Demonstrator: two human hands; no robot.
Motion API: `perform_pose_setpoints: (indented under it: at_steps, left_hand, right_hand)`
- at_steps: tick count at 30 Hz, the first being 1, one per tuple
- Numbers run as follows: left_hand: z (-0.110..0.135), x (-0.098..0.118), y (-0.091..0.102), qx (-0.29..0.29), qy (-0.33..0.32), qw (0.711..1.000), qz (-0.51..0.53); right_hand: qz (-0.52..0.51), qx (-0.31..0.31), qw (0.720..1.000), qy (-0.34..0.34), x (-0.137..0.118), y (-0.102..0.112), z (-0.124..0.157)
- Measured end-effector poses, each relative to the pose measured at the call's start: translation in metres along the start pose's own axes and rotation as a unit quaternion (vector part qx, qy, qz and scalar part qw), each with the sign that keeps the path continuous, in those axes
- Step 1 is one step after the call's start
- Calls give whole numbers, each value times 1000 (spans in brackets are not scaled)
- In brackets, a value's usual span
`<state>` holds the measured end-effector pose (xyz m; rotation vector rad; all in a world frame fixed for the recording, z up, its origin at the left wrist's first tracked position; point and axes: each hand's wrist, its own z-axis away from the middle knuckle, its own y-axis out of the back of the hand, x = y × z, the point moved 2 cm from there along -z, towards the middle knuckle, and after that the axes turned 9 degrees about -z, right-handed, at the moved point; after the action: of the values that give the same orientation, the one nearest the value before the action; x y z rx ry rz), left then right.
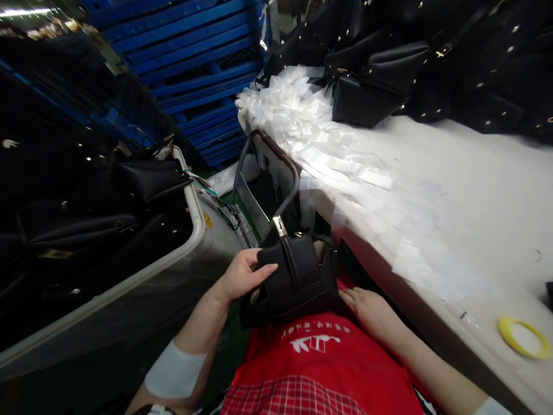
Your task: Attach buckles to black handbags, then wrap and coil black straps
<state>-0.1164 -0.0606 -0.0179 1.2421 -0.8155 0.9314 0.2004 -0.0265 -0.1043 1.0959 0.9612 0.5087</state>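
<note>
A black handbag (302,268) with a gold-coloured metal clasp (279,226) rests against the red apron at my waist. My left hand (248,275) grips its left side, thumb over the front and the other fingers behind. At the bag's lower right edge, my right hand (360,304) touches it with the fingertips; part of those fingers is hidden by the bag, so whether they pinch it is unclear. The bag's side gapes a little and shows a pale lining.
To the left stands a grey-white bin (194,222) piled with black bags (151,178). On the right, a white table (466,173) bears crumpled white film (298,115), more black bags (371,80) and a yellow tape roll (525,337). Blue pallets (203,75) and a metal tube frame (296,178) lie ahead.
</note>
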Motion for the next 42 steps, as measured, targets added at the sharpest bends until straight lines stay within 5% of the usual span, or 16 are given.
perform_pose_setpoints:
  at_steps: [4, 9, 13, 17, 20, 26, 34, 39, 42]
  left_hand:
    - [2, 26, -16, -66, -136, 973, -173]
    - [3, 34, -41, -124, -180, 941, -260]
    - [6, 34, -54, -154, -191, 933, -263]
    - [6, 35, -51, -182, -167, 942, -226]
    - [2, 36, -36, -110, -126, 969, -184]
    - [-5, 50, -21, 60, -132, 974, -176]
    - [-10, 71, -29, 56, -184, 963, -191]
    - [-10, 73, -31, 58, -181, 960, -206]
    - [-4, 71, -37, 93, -232, 927, -281]
  right_hand:
    - [-91, 14, 992, -82, 5, 15, 0]
    - [-214, 188, 940, -186, 8, 63, -1]
    - [-368, 188, 902, -127, -17, 89, -22]
    - [-484, 122, 865, -52, -45, 84, -50]
    - [-515, 126, 847, -40, -56, 77, -58]
    - [-468, 157, 869, -39, -66, 80, -52]
    - [-370, 172, 912, -34, -78, 90, -48]
    - [-355, 183, 916, -18, -83, 91, -48]
    - [-373, 194, 907, -24, -82, 88, -49]
